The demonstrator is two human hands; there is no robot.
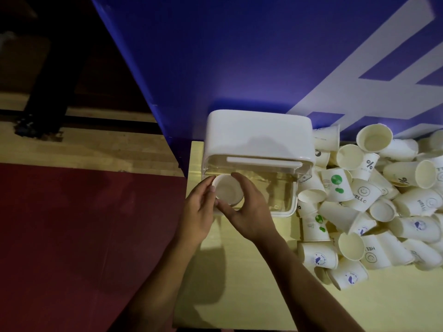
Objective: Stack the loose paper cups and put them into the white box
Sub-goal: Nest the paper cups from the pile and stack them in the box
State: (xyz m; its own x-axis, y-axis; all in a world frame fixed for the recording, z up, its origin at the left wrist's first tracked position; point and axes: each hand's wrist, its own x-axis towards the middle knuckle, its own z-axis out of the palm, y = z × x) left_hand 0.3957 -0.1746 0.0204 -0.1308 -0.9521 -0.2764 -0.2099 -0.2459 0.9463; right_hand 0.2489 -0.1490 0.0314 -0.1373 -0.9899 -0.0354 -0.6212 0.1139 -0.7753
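Observation:
A white box with a raised lid and a clear lower part stands at the back of a pale yellow table. At the box's left front corner a stack of paper cups stands upright, mouth up. My left hand holds its left side and my right hand curls round its right side. A big heap of loose paper cups with printed logos lies to the right of the box.
A blue board with white markings rises behind the box. Left of the table lie a dark red mat and a wooden floor. Some loose cups reach the table's front right.

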